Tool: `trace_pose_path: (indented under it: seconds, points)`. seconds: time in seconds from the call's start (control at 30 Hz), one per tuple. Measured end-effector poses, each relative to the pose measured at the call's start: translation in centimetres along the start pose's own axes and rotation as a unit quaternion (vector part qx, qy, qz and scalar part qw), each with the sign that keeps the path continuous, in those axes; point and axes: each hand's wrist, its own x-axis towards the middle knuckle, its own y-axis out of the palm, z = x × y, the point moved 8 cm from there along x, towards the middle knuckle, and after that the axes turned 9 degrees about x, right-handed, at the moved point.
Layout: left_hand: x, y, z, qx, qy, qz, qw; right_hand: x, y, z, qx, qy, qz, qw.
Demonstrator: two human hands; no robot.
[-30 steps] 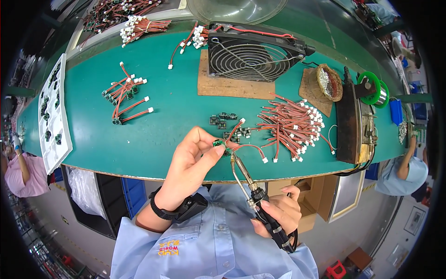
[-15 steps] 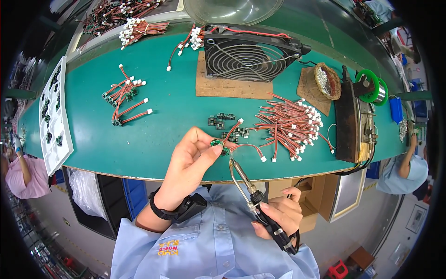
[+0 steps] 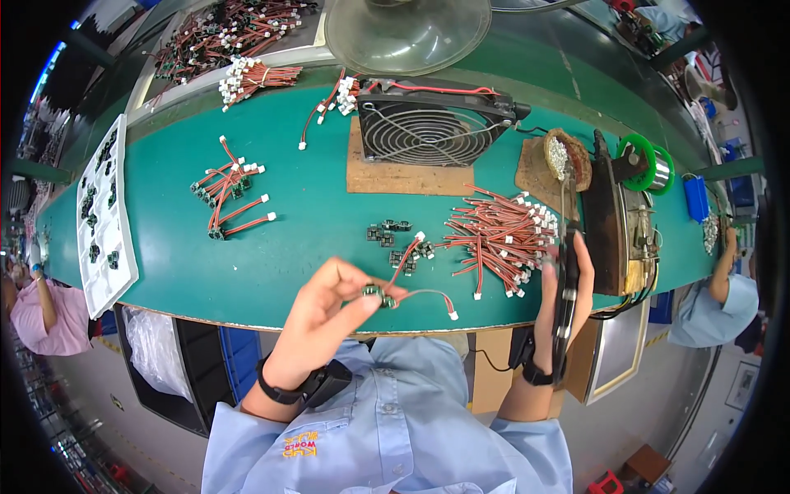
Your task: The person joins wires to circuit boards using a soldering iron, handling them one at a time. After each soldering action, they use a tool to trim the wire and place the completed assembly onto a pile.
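Note:
My left hand (image 3: 325,317) pinches a small green circuit board (image 3: 376,292) between thumb and fingertips, above the front edge of the green table. Red wire leads with white connectors trail from the board, one pointing up and one curving to the right. A soldering iron (image 3: 566,284) stands nearly upright in my right hand (image 3: 583,280), which is slightly blurred. Its tip is up at the brown bowl (image 3: 581,169) holding silvery-white bits; whether it touches them I cannot tell. Several small black-and-green parts (image 3: 383,234) lie just beyond my left hand.
A large heap of wire leads (image 3: 502,239) lies beside my right hand. Behind stands a fan (image 3: 432,128) on a brown board. Farther right are a dark soldering unit (image 3: 605,235) and a solder reel (image 3: 661,170). Wired boards (image 3: 226,193) and a white tray (image 3: 111,276) lie left.
My right hand has carried the soldering iron away from the board, up and right to the bowl. My left hand, still pinching the board, has shifted slightly left and down.

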Motion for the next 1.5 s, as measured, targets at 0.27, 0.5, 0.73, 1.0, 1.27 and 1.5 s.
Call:
trace_pose_path:
  seconds: [0.27, 0.5, 0.73, 1.0, 1.27, 1.5]
  points:
    - [-2.0, -11.1, -4.4, 0.27, 0.054, -0.288, 0.917, -3.9, 1.2, 0.4, 0.121, 0.002, 0.021, 0.992]
    - [-5.7, -11.8, -6.3, 0.519, 0.105, -0.381, 0.758, -2.4, 5.0, 5.2, -0.095, -0.131, 0.018, 0.987]
    - [-3.9, -2.8, -5.3, 0.524, 0.145, -0.22, 0.81, -2.4, 5.7, 4.0, -0.127, -0.111, 0.024, 0.985]
    - [-0.9, 5.1, -4.0, 0.409, 0.198, -0.021, 0.89, -4.7, 4.2, 6.7, 0.145, -0.096, 0.109, 0.979]
    - [-0.8, 6.1, -3.3, 0.408, 0.21, 0.042, 0.887, -6.0, 3.9, 6.7, 0.216, -0.071, 0.222, 0.948]
    - [-1.1, 7.2, -3.5, 0.507, 0.242, 0.033, 0.826, -5.4, 4.3, 6.7, 0.194, -0.091, 0.16, 0.963]
